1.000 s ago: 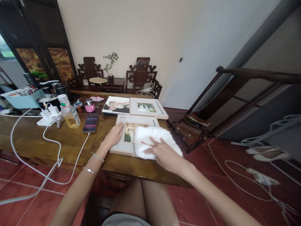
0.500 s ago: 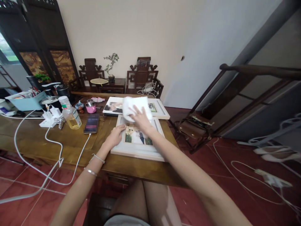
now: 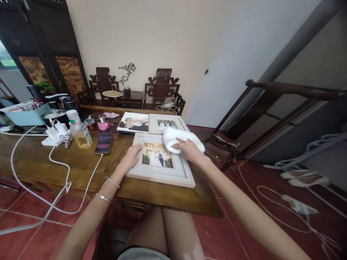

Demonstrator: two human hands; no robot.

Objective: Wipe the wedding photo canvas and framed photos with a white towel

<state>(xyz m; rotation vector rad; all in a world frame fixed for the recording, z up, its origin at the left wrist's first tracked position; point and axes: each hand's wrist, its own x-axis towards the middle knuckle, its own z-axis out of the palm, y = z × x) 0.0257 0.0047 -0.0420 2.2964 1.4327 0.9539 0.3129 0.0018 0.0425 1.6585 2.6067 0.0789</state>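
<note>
A picture frame [image 3: 159, 178] with a pale border and a photo in its middle lies flat near the table's front edge. My left hand [image 3: 132, 156] grips its left side, the fingers over the border. At the frame's upper right, my right hand [image 3: 189, 148] is closed on a white cloth [image 3: 181, 136], which is bunched over the corner and hangs past the right edge. Behind it lie a second framed photo [image 3: 170, 119], partly under the cloth, and a white-edged photo panel [image 3: 134, 122].
Left of the frames, the wooden table [image 3: 108, 169] holds a phone [image 3: 103, 142] on a white cable, a bottle of yellow liquid [image 3: 81, 131], a pink cup [image 3: 103, 123], a power strip [image 3: 52, 139] and a blue bin [image 3: 27, 115]. A dark wooden rack [image 3: 292, 88] stands at the right.
My right hand has moved the cloth right and toward me, from the frame's top middle to its upper right corner. The photo is uncovered. My left hand stays on the left side.
</note>
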